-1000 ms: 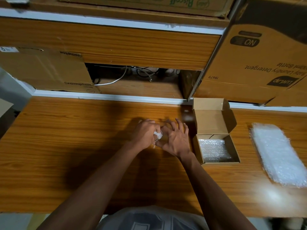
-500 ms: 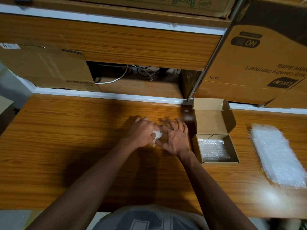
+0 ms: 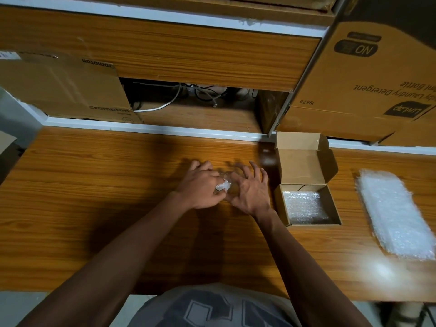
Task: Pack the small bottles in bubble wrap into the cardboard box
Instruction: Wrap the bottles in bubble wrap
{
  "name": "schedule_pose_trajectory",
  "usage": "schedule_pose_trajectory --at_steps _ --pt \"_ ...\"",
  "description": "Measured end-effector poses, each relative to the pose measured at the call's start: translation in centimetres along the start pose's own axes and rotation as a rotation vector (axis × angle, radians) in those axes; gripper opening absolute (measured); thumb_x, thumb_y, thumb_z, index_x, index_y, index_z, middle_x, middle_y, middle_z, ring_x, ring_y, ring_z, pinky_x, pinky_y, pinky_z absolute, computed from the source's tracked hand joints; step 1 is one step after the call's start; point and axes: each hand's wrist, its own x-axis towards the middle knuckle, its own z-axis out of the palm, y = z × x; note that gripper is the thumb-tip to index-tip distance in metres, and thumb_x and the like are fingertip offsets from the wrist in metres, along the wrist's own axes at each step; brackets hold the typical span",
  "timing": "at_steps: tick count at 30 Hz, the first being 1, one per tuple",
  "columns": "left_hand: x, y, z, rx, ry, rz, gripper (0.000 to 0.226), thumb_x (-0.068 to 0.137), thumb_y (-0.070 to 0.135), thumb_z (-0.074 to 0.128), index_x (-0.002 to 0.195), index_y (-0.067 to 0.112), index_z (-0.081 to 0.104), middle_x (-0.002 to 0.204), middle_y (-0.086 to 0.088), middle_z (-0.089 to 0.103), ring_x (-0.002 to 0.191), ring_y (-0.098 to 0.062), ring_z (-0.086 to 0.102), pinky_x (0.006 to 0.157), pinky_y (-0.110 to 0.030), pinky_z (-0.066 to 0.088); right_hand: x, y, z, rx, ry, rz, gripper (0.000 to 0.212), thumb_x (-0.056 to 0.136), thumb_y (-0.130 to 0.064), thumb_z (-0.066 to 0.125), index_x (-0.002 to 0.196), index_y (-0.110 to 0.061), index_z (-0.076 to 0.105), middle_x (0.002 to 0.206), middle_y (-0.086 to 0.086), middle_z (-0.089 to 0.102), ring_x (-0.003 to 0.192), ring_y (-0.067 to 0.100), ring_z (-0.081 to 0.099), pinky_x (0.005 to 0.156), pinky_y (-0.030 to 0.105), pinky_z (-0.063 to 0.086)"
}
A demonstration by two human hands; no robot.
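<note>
Sitting mid-table, nearer the back edge, a small wrapped bundle [image 3: 223, 185] is gripped by the left hand [image 3: 200, 187], fingers curled round it. The right hand [image 3: 251, 188] touches it from the other side, fingers spread and bent; whether it grips I cannot tell. Just right stands the box [image 3: 306, 204], lid up, wrap [image 3: 304, 206] lining it. A loose sheet [image 3: 394, 213] lies near the right edge of the table [image 3: 94, 197].
</note>
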Motion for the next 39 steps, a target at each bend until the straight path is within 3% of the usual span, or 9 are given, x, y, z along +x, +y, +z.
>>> schedule_pose_trajectory --at_steps 5,9,13,18,21,25,30,35,39 --pt "0.7 -0.1 -0.5 0.019 -0.084 0.013 0.067 0.092 0.071 0.027 0.115 0.032 0.076 0.106 0.014 0.070 0.113 -0.014 0.046 0.095 -0.048 0.030 0.1 -0.1 -0.3 -0.008 -0.031 0.000 0.073 0.076 -0.082 0.043 0.139 -0.047 0.056 0.163 -0.004 0.037 0.157 0.038 0.017 0.120 0.066 0.024" --pt "0.8 0.3 -1.2 0.063 -0.116 0.017 0.060 0.089 0.072 0.038 0.117 0.030 0.072 0.107 0.010 0.072 0.116 -0.016 0.048 0.095 -0.049 0.029 0.0 -0.1 -0.3 -0.023 -0.045 0.010 0.076 0.073 -0.083 0.042 0.140 -0.048 0.054 0.163 -0.006 0.037 0.157 0.037 0.015 0.121 0.063 0.023" --pt "-0.3 0.8 -0.4 0.048 -0.049 0.011 0.064 0.089 0.068 0.042 0.137 0.031 0.062 0.129 0.010 0.067 0.131 -0.018 0.044 0.105 -0.052 0.026 0.0 -0.1 -0.1 -0.031 -0.050 0.021 0.069 0.078 -0.079 0.058 0.141 -0.051 0.051 0.163 -0.007 0.036 0.157 0.036 0.014 0.122 0.062 0.021" --pt "-0.2 0.9 -0.9 -0.039 -0.203 -0.069 0.072 0.091 0.069 0.046 0.155 0.034 0.047 0.155 0.009 0.053 0.155 -0.023 0.025 0.120 -0.062 0.013 0.0 0.0 -0.1 0.001 -0.045 0.013 0.068 0.078 -0.078 0.060 0.140 -0.050 0.053 0.163 -0.006 0.037 0.157 0.037 0.014 0.123 0.063 0.020" --pt "0.5 0.9 -1.5 -0.031 -0.291 -0.045 0.075 0.092 0.070 0.048 0.158 0.035 0.041 0.160 0.008 0.050 0.159 -0.024 0.018 0.122 -0.064 0.007 0.2 0.0 0.0 0.018 -0.037 0.018 0.068 0.076 -0.082 0.059 0.136 -0.051 0.056 0.162 -0.006 0.038 0.157 0.037 0.016 0.122 0.065 0.021" --pt "1.2 1.7 -1.5 -0.006 -0.386 -0.014 0.079 0.092 0.067 0.054 0.157 0.024 0.043 0.164 0.004 0.044 0.161 -0.021 0.015 0.122 -0.063 0.002 0.3 0.1 0.1 0.012 -0.020 0.008 0.067 0.075 -0.083 0.061 0.133 -0.050 0.057 0.162 -0.007 0.038 0.156 0.038 0.018 0.120 0.065 0.024" --pt "1.3 1.1 -1.1 -0.042 -0.384 -0.008 0.075 0.092 0.063 0.057 0.155 0.023 0.046 0.163 0.001 0.046 0.161 -0.019 0.017 0.124 -0.063 0.002 0.3 0.0 0.1 0.004 -0.027 0.008 0.068 0.075 -0.086 0.059 0.134 -0.052 0.055 0.163 -0.008 0.036 0.156 0.037 0.017 0.120 0.066 0.023" --pt "0.9 -0.1 -1.2 -0.103 -0.122 0.007 0.061 0.087 0.068 0.061 0.139 0.036 0.061 0.143 0.003 0.064 0.142 -0.019 0.048 0.117 -0.046 0.023 0.2 0.0 -0.3 -0.014 -0.049 -0.007 0.072 0.077 -0.078 0.065 0.141 -0.049 0.052 0.165 -0.006 0.034 0.157 0.038 0.015 0.120 0.067 0.024" --pt "-0.2 0.2 -0.6 -0.108 -0.062 0.057 0.049 0.091 0.064 0.055 0.128 0.037 0.072 0.141 0.015 0.065 0.143 -0.017 0.043 0.120 -0.046 0.020 0.2 0.0 -0.2 -0.031 -0.055 -0.005 0.071 0.079 -0.075 0.065 0.143 -0.048 0.051 0.165 -0.007 0.033 0.157 0.038 0.014 0.121 0.064 0.023"
